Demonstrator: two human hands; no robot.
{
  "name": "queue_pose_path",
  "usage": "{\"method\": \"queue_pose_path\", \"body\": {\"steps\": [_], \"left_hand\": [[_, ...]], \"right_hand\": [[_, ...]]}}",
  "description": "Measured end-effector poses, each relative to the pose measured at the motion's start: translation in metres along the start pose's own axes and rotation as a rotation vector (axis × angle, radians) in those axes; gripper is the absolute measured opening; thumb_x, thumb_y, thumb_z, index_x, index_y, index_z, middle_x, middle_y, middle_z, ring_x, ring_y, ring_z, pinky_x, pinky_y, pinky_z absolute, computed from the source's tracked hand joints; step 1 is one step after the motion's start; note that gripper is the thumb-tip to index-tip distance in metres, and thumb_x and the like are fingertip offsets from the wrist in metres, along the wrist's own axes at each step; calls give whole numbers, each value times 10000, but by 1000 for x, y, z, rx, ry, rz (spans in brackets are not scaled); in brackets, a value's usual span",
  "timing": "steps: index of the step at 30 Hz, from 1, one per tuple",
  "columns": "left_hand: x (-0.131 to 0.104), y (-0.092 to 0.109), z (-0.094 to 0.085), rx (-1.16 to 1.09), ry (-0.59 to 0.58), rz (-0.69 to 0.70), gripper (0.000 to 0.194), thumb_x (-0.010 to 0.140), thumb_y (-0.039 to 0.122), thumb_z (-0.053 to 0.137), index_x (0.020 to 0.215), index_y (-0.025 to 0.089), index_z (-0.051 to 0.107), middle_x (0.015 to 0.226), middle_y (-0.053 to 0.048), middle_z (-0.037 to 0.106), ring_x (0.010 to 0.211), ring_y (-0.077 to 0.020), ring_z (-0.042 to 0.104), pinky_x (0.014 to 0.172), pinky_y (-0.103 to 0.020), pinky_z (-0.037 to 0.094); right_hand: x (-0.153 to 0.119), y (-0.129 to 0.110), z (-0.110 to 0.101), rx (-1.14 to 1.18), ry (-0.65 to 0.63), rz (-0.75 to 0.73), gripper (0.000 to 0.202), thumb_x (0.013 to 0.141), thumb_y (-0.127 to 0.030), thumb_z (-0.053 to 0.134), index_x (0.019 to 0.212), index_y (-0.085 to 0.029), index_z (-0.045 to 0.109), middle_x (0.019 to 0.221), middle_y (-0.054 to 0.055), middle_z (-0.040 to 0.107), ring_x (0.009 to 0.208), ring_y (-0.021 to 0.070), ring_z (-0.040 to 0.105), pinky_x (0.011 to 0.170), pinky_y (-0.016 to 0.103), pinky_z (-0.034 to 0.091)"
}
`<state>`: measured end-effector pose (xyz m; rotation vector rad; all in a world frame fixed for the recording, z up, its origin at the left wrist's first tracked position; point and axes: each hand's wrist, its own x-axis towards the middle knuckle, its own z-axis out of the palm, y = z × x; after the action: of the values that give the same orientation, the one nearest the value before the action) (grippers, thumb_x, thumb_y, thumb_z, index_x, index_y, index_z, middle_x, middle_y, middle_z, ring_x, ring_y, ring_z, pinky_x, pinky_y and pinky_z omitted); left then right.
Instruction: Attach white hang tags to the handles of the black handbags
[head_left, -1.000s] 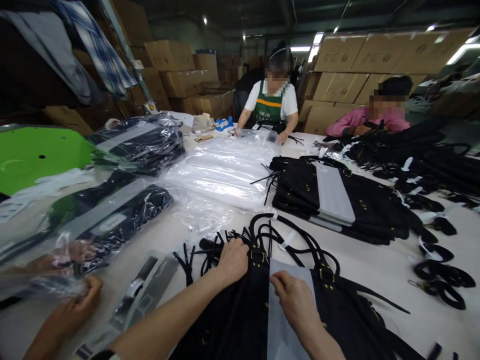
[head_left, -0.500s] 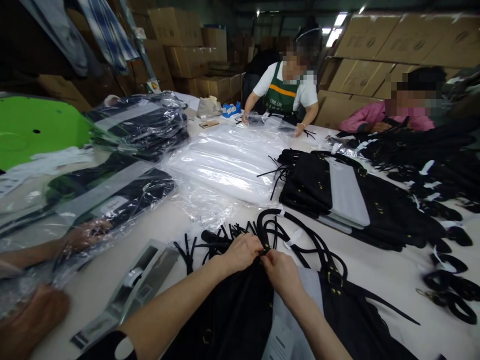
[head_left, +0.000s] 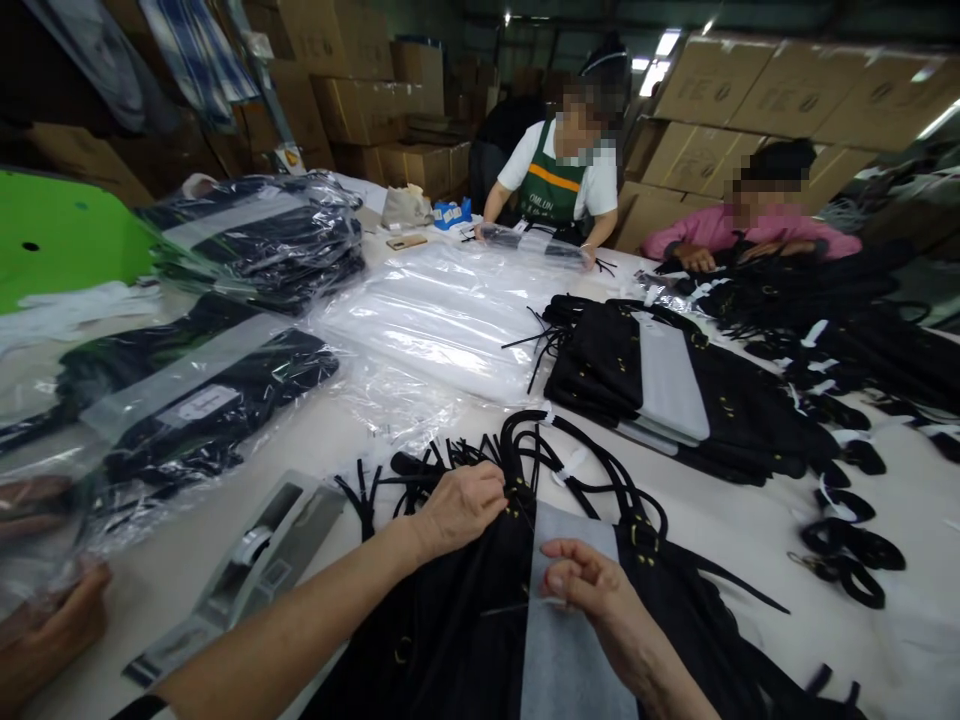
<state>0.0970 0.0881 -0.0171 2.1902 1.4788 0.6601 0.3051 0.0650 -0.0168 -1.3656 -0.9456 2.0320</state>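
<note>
Folded black bags (head_left: 457, 610) with brass-coloured fittings and looped cord handles (head_left: 607, 470) are stacked in front of me. A grey-white paper band (head_left: 574, 660) wraps the top one. My left hand (head_left: 465, 505) is closed in a pinch at the bag's upper edge, beside the handle base and fittings; whatever it pinches is hidden. Over the paper band hovers my right hand (head_left: 600, 595), thumb and fingers curled together, index finger stretched out. A thin line (head_left: 504, 610), like a thread, runs toward its fingertips; I cannot make out whether it is held.
A grey tape dispenser (head_left: 262, 555) lies left of the bags. Clear plastic bags (head_left: 450, 310) cover mid-table; another banded black stack (head_left: 675, 400) is right. Bagged goods (head_left: 202, 390) and a co-worker's hands (head_left: 67, 610) are left. Two co-workers (head_left: 559, 180) work across the table.
My right hand has come away from the handle base, moving down and right over the paper band. My left hand stays there. The view has shifted slightly; the co-worker's hands at left have moved.
</note>
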Motion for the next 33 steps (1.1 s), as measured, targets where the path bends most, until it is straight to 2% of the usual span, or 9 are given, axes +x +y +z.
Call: {"method": "queue_pose_path", "body": {"steps": [3,5,8,11,15,18,23,30,33], "left_hand": [[4,10,6,-273,21,-75,167,671,70,458,534,148,515,941,-49,631,782,-129,585,694,-224,434],[7,16,11,-455,-22,-186,145,629,64,447,562,147,545,764,-23,641,644,-110,575,592,-206,422],[11,20,21,-717,-82,-368,127,629,111,455,623,135,580,501,36,534,455,-85,495,455,-182,347],[9,20,30,-814,-39,-440,88,633,162,495,559,137,536,467,49,481,446,-79,471,455,-180,332],[1,17,35,-791,3,-440,100,637,198,547,561,143,514,520,44,490,502,-77,457,496,-186,341],[-4,18,30,-800,-1,-454,87,609,204,606,643,140,558,572,43,504,532,-77,449,511,-186,349],[-6,27,26,-715,-28,-353,84,655,183,570,701,131,618,719,9,531,592,-78,485,546,-187,378],[-4,30,48,-502,-40,-318,138,649,64,532,702,136,638,724,12,532,639,-81,501,587,-172,398],[-1,29,53,-345,-94,-359,133,673,71,512,642,143,620,689,9,547,654,-98,521,596,-184,401]], "right_hand": [[-2,-2,0,-57,11,-63,308,630,-376,688,842,-170,605,586,-31,579,601,110,495,635,234,346],[-2,-3,1,-104,25,-108,266,681,-403,642,827,-182,620,578,-34,566,593,110,472,618,230,342],[-3,-2,2,-133,58,-164,267,725,-438,589,814,-191,637,585,-34,541,592,114,447,601,231,344],[-5,-2,4,-74,28,-164,290,709,-456,599,808,-188,650,676,-9,586,652,128,483,645,246,374],[-7,-3,7,-40,-25,-128,249,642,-372,691,811,-193,652,689,-12,620,647,121,519,646,242,394],[-5,-1,8,-152,18,-136,279,683,-422,636,814,-176,654,671,2,621,646,140,528,631,256,404],[7,11,9,-469,111,-307,323,753,-478,515,800,-181,632,706,29,626,686,173,544,634,266,416],[22,28,10,-776,283,-418,384,836,-501,341,759,-201,567,547,2,558,492,143,520,469,232,385],[26,33,7,-1009,434,-636,411,854,-481,314,738,-196,586,597,34,596,526,158,549,504,253,395]]}}
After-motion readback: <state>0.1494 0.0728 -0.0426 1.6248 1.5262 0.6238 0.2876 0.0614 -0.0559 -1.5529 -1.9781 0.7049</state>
